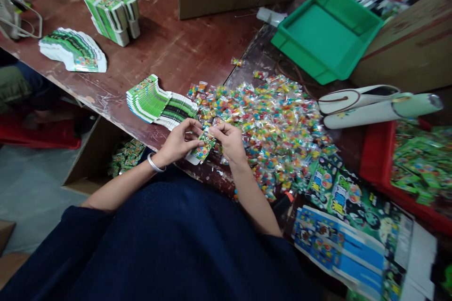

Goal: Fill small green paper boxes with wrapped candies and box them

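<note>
Between my hands, close to the table's front edge, is a small green printed candy box [202, 149]. My left hand [182, 141] grips its left side between thumb and fingers. At its upper right end, the thumb and fingertips of my right hand [228, 140] are pinched together on the box. Fingers cover part of the box, so I cannot tell whether anything is inside it. Just beyond my left hand lies a fanned row of flat green boxes [151, 101]. A wide heap of clear candy packets [275, 122] with colourful sweets spreads beside my right hand.
Further left are another fan of flat boxes [76, 49] and bundled box stacks [113, 11]. A green tray [326, 33], a white pouch-like case [360, 108] and a red crate [377, 155] stand right. Below the edge, a carton [84, 160] holds small green boxes.
</note>
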Demonstrator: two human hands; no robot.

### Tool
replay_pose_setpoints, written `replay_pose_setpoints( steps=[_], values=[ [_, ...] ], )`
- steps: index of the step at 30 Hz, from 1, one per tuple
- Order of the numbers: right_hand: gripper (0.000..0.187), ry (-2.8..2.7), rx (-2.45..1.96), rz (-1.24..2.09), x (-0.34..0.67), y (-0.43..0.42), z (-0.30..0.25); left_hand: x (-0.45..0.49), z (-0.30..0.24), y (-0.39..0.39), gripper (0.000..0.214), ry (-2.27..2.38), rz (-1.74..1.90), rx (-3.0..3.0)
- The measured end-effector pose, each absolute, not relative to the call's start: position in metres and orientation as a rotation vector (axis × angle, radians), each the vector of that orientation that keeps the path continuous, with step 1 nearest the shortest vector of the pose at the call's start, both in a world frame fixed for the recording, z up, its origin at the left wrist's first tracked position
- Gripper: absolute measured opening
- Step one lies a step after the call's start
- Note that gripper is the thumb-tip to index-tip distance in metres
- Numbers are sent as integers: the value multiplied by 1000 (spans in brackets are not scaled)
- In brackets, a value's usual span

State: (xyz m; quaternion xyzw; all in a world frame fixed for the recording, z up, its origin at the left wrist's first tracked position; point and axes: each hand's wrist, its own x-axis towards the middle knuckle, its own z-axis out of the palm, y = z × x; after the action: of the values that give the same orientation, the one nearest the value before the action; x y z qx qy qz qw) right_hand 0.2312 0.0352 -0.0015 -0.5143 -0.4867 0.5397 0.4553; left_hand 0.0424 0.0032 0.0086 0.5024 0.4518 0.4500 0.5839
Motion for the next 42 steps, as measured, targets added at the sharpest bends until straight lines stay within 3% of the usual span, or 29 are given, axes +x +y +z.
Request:
replay_pose_setpoints(
  steps=[8,18,24,28,30,35,42],
  values=[
    [25,-1507,-1187,968,226,7,12,39,4,1,33,1020,1057,1208],
    [18,-1645,-1136,1204,251,17,5,37,3,-8,25,989,980,1159],
    [17,-2220,-1457,366,299,57,2,23,-5,-4,43,1093,951,1001],
    [10,-2412,-1468,178,300,70,-19,25,-6,-6,47,1032,912,799],
    [15,-2326,-1506,141,297,72,-23,26,-6,-6,51,980,900,755],
    [16,-1927,-1511,294,299,62,5,28,-8,-4,40,964,864,840],
    [13,-1517,-1378,824,284,38,59,36,-15,2,29,1063,916,1151]
  ],
)
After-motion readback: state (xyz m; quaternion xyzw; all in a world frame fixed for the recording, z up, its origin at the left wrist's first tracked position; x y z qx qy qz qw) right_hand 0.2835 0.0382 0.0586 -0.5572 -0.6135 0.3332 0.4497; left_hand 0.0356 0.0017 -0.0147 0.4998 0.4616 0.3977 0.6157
